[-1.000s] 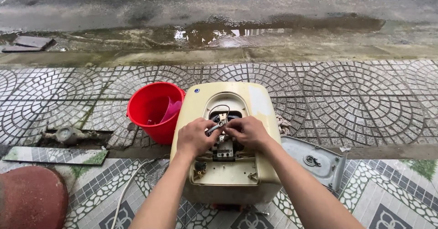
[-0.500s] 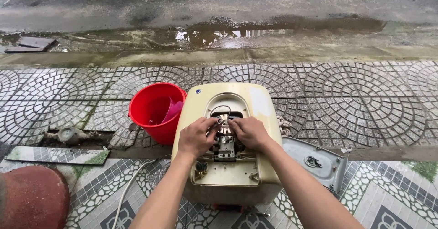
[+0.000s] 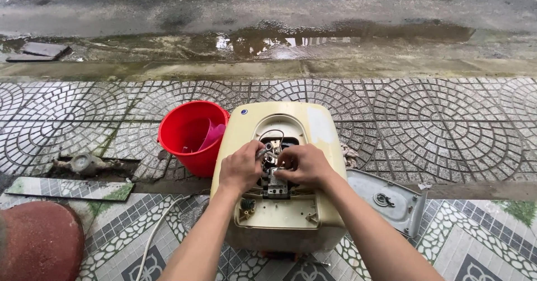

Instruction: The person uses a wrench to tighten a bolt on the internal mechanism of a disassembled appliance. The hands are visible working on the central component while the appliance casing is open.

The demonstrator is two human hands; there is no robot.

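**Hands at the opened heater housing**

Cream water heater housing (image 3: 279, 202) stood on patterned paving tiles (image 3: 436, 141), open panel facing up. Small metal-and-wire assembly (image 3: 274, 174) sat in the central recess. Left hand (image 3: 241, 172) curled over the assembly's left side, fingertips pinched on a small metal part. Right hand (image 3: 302, 164) curled from the right, fingers closed on the same assembly. Both forearms extended forward, converging. Red bucket (image 3: 190, 135) touched the housing's left side. Grey cover plate (image 3: 386, 200) lay just beside it, right.
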